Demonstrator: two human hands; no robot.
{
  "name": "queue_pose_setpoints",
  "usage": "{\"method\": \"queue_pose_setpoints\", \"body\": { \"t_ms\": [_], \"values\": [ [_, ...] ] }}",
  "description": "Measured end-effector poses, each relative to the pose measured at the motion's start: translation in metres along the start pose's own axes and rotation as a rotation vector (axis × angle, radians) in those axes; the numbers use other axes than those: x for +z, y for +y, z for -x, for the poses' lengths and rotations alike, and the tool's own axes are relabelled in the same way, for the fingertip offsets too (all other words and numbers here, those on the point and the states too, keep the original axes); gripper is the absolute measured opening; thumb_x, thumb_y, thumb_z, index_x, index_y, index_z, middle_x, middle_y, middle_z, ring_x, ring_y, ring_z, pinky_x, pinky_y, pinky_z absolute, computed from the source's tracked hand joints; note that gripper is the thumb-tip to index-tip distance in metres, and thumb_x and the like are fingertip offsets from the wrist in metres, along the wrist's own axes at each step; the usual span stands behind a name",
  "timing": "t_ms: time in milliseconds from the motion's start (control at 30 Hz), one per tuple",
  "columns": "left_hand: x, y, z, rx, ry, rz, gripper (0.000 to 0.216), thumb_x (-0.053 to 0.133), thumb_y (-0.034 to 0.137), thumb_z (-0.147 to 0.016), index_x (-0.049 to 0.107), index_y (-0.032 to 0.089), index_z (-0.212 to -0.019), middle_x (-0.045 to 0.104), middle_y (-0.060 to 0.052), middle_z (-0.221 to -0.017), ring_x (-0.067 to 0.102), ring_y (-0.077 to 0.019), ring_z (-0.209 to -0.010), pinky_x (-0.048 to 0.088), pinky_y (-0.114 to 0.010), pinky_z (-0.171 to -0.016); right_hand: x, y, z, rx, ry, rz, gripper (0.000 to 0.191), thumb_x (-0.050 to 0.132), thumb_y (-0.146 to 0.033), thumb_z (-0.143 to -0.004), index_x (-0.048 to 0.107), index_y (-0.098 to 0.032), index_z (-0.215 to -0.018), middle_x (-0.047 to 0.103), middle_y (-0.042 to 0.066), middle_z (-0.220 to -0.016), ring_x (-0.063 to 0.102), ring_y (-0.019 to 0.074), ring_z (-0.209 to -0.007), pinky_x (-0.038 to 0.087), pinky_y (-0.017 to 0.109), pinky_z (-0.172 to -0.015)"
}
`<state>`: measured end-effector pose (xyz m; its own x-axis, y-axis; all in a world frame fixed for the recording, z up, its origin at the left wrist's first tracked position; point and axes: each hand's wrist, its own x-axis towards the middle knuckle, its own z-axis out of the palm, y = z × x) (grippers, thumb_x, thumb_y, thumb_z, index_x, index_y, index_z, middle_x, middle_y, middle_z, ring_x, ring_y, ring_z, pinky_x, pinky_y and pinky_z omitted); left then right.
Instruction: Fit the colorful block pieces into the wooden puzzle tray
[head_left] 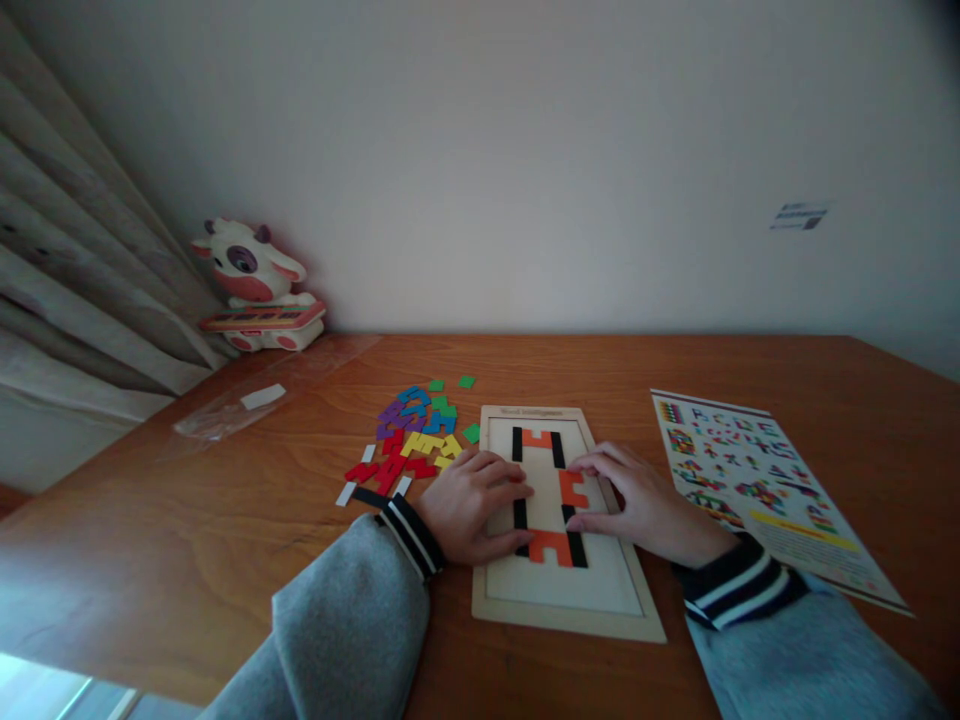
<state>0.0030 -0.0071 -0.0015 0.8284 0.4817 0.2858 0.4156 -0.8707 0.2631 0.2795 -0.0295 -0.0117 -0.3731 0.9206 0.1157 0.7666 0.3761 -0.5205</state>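
Note:
A light wooden puzzle board (570,625) lies on the table, with black and orange flat pieces forming an outline on it. My left hand (472,505) rests flat over its left edge, fingers stretched out, fingertips by a black piece (520,514) that it partly hides. On the right side, my right hand (645,505) has thumb and index finger at the two ends of an orange puzzle piece (574,489). Its thumb also touches the black piece below. Another orange piece (550,547) sits between black ones at the bottom, and one more orange piece (536,438) at the top.
Loose red (391,468), yellow (433,443), blue, purple, green and white pieces lie left of the board. A printed pattern sheet (780,500) is at the right. Farther left are a clear plastic bag (217,420) and a cow toy (259,290) beside the curtain.

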Motion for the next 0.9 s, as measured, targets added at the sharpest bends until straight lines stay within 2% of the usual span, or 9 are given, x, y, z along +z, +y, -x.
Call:
{"method": "queue_pose_setpoints", "body": {
  "t_ms": [900],
  "values": [
    [-0.0008,0.0002,-0.0004,0.010,0.022,-0.006,0.043,0.055,0.050,-0.088,0.062,0.020,-0.118,0.062,-0.012,-0.121,0.055,-0.0278,-0.109,0.043,-0.044,-0.094,-0.0020,-0.0009,0.0000,-0.015,0.004,0.000,0.056,0.068,-0.064,-0.072,0.063,-0.025,-0.112,0.060,0.007,-0.110,0.056,0.0277,-0.106,0.046,0.044,-0.093]
  ]
}}
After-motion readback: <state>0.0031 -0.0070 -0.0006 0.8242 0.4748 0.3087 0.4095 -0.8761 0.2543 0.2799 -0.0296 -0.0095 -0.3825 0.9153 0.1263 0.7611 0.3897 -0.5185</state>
